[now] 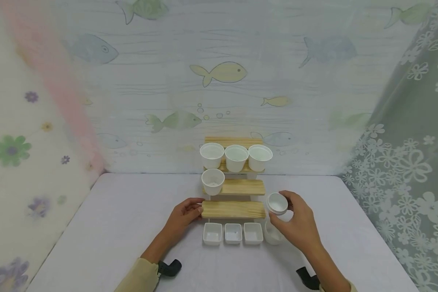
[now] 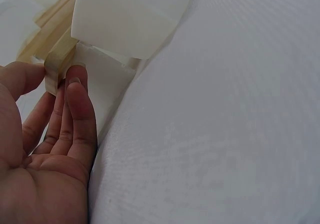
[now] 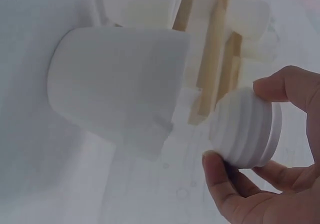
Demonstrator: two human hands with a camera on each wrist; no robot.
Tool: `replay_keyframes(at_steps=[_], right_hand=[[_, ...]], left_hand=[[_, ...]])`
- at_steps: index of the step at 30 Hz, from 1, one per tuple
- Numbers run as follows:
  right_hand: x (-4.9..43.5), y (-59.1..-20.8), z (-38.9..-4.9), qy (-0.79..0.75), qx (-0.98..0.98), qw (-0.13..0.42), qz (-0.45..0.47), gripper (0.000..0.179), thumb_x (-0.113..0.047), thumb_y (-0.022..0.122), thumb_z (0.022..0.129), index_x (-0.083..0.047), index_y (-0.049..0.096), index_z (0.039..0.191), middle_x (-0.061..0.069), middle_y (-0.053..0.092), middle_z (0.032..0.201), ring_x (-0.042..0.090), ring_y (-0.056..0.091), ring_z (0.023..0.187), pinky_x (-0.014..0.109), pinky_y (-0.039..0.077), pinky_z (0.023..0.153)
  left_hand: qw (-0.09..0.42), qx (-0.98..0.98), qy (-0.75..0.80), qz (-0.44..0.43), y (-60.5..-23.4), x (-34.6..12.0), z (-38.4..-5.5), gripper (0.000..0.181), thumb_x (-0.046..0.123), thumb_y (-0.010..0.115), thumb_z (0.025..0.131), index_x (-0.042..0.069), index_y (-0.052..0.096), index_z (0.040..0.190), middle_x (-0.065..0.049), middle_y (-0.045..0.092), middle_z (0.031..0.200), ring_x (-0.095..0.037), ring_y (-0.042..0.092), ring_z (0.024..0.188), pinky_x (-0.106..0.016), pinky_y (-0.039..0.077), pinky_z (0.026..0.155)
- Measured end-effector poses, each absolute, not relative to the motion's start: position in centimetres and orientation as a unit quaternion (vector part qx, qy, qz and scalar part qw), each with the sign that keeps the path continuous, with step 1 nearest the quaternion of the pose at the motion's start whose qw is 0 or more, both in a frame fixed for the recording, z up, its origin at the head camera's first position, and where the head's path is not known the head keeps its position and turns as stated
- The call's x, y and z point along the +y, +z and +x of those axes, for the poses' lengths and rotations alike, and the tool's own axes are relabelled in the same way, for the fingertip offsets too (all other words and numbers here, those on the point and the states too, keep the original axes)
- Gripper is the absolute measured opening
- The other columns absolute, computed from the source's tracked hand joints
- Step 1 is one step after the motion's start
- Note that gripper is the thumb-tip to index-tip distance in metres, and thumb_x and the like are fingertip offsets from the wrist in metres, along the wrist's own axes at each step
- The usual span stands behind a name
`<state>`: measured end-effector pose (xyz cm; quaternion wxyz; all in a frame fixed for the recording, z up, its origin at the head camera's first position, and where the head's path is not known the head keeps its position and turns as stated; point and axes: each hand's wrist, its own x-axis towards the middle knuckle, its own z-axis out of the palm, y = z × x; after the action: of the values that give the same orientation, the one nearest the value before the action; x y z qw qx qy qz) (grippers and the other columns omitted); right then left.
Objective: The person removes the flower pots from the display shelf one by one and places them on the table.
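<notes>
A stepped rack with wooden planks stands mid-table. At its left side, my left hand [image 1: 184, 215] pinches the end of the lowest plank [image 1: 233, 209]; in the left wrist view, the thumb and fingers lie on either side of that plank's end [image 2: 52, 74]. My right hand [image 1: 299, 223] holds a small round white cup [image 1: 278, 202] by its sides, just off the rack's right end. Ribbed walls show on this cup [image 3: 245, 129] in the right wrist view. Below it, a larger white cup [image 1: 273, 235] stands on the table, partly hidden by the right hand.
Three square white dishes [image 1: 233, 234] line up before the rack. Three round white cups [image 1: 236, 159] sit along an upper plank, with another cup [image 1: 213, 182] at the left of the plank below. White cloth [image 1: 131, 219] covers the table; a fish-print curtain [image 1: 149, 89] hangs behind.
</notes>
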<state>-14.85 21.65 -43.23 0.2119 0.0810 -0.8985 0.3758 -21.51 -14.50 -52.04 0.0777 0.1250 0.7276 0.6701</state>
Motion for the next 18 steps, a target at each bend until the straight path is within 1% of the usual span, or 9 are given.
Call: replay_keyframes(at_steps=[3, 6, 12, 18], right_hand=[[22.0, -43.4, -14.7, 0.367, -0.902, 0.212, 0.079, 0.064, -0.007, 0.091, 0.079, -0.001, 0.061, 0.136, 0.011, 0.07, 0.125, 0.025, 0.072, 0.107, 0.045, 0.061, 0.09], [22.7, -43.5, -14.1, 0.359, -0.907, 0.206, 0.081, 0.063, -0.008, 0.09, 0.079, -0.001, 0.061, 0.135, 0.011, 0.07, 0.125, 0.026, 0.072, 0.107, 0.046, 0.061, 0.09], [24.1, -43.4, -12.7, 0.359, -0.91, 0.191, 0.082, 0.064, -0.008, 0.089, 0.08, 0.001, 0.06, 0.135, 0.013, 0.07, 0.125, 0.028, 0.072, 0.108, 0.052, 0.06, 0.092], [25.5, -43.3, -11.4, 0.354, -0.912, 0.187, 0.088, 0.063, -0.006, 0.088, 0.079, 0.001, 0.06, 0.136, 0.014, 0.07, 0.126, 0.029, 0.072, 0.108, 0.054, 0.06, 0.092]], left_hand=[[0.077, 0.728, 0.669, 0.125, -52.1, -14.5, -21.5, 0.04, 0.024, 0.071, 0.105, 0.007, 0.063, 0.141, -0.015, 0.07, 0.12, -0.021, 0.07, 0.1, -0.029, 0.061, 0.086], [0.072, 0.728, 0.671, 0.12, -52.1, -14.2, -20.6, 0.04, 0.023, 0.071, 0.105, 0.007, 0.063, 0.14, -0.015, 0.07, 0.12, -0.02, 0.071, 0.1, -0.029, 0.061, 0.087], [0.063, 0.725, 0.677, 0.114, -52.0, -13.5, -18.8, 0.039, 0.021, 0.071, 0.105, 0.006, 0.062, 0.14, -0.017, 0.07, 0.121, -0.02, 0.071, 0.102, -0.03, 0.062, 0.088], [0.056, 0.725, 0.678, 0.105, -51.7, -12.8, -16.8, 0.039, 0.021, 0.07, 0.105, 0.006, 0.062, 0.141, -0.017, 0.07, 0.122, -0.02, 0.071, 0.103, -0.029, 0.061, 0.088]])
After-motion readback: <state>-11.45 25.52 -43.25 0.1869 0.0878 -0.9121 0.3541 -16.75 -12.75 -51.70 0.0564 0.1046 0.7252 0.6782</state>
